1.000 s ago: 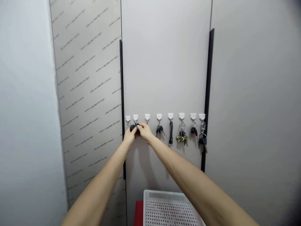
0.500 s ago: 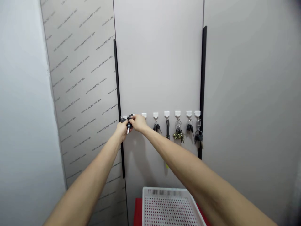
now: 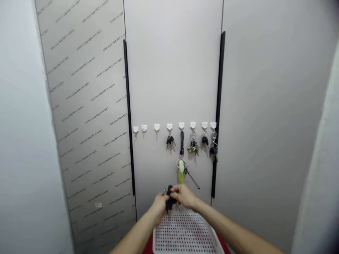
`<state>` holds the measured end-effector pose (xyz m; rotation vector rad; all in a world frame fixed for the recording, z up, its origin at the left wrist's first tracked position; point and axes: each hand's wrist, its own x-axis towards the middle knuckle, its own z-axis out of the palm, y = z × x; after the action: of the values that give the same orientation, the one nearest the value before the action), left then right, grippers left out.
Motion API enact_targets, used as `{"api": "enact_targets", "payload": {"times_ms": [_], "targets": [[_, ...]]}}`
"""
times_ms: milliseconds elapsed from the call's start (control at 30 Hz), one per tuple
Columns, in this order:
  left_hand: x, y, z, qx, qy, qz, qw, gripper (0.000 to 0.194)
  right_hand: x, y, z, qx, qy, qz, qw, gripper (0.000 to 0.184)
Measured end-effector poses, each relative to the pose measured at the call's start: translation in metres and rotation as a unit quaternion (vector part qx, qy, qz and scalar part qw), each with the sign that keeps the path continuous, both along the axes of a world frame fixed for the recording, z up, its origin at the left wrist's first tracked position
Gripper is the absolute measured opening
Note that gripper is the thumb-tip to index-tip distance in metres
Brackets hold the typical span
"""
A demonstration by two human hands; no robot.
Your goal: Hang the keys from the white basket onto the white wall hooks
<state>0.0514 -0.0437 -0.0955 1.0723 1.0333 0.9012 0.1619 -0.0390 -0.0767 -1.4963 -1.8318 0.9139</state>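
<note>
Just above the basket's back edge, a dark bunch of keys (image 3: 170, 201) is gripped between my two hands, slightly blurred. My left hand (image 3: 160, 205) is closed on the bunch from the left. With its fingers pinched, my right hand (image 3: 186, 196) holds the bunch's upper right side. Under both hands lies a white perforated plastic basket (image 3: 185, 234). Straight above them, a black strap (image 3: 182, 143) hangs from a hook, with a yellow-green fob (image 3: 180, 171) at its lower end.
A row of white hooks (image 3: 157, 127) runs across the pale cabinet door. Towards the right hang black keys (image 3: 170, 140), a brass-coloured key bunch (image 3: 193, 147) and more dark keys (image 3: 213, 150). Long black handles (image 3: 219, 88) flank the door. Something red (image 3: 148, 247) lies under the basket.
Both hands have come down and right from the hooks at the left end, bringing the bunch of keys above the basket. The view has shifted a little.
</note>
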Motion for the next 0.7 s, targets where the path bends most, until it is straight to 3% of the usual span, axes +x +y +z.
{"api": "enact_targets", "payload": {"times_ms": [67, 133, 233, 300, 400, 467, 567, 700], "targets": [[0.010, 0.000, -0.017, 0.010, 0.081, -0.011, 0.997, 0.015, 0.013, -0.007, -0.020, -0.050, -0.029, -0.012, 0.998, 0.017], [0.014, 0.008, -0.004, 0.068, 0.161, 0.006, 0.985, 0.022, 0.022, -0.009, -0.011, -0.020, -0.058, -0.011, 0.998, 0.015], [0.015, 0.032, 0.059, 0.220, 0.199, 0.087, 0.951, 0.031, 0.032, -0.005, 0.041, 0.160, -0.029, -0.053, 0.985, 0.016], [0.020, 0.051, 0.107, 0.284, 0.196, 0.150, 0.926, 0.040, 0.037, 0.003, 0.083, 0.252, 0.015, -0.151, 0.956, 0.024], [0.036, 0.073, 0.153, 0.324, 0.202, 0.231, 0.895, 0.047, 0.038, 0.021, 0.123, 0.297, 0.018, -0.267, 0.916, 0.035], [0.046, 0.082, 0.164, 0.317, 0.207, 0.244, 0.893, 0.039, 0.038, 0.035, 0.130, 0.283, -0.005, -0.289, 0.914, 0.036], [0.051, 0.088, 0.166, 0.316, 0.206, 0.240, 0.895, 0.018, 0.037, 0.049, 0.131, 0.270, -0.029, -0.286, 0.919, 0.026], [0.038, 0.090, 0.184, 0.345, 0.198, 0.250, 0.883, 0.018, 0.037, 0.050, 0.156, 0.332, 0.001, -0.283, 0.900, 0.023]]}}
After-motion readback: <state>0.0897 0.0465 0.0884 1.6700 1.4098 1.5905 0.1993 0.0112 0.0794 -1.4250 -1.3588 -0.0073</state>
